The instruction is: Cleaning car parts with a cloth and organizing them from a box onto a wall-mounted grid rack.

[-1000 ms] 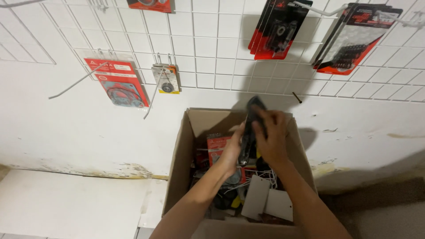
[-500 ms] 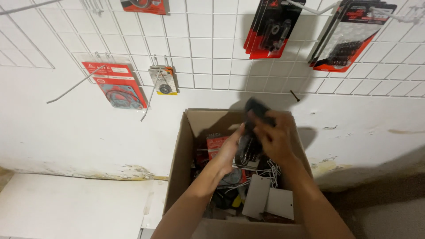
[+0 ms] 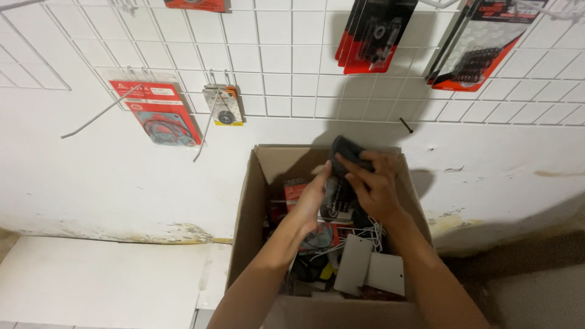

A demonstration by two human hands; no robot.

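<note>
Both hands meet over the open brown cardboard box (image 3: 247, 201). My right hand (image 3: 375, 186) closes its fingers over the top of a flat black blister-packed hardware card (image 3: 342, 176), while my left hand (image 3: 311, 204) grips its lower edge from the side. It is held upright, just above the jumble in the box. Likely light and stiff, with slick plastic, so the card edges seem the safest grip. Below the wrists lie grey card backs (image 3: 353, 265) and white wire. What the pack contains is too dark to tell.
</note>
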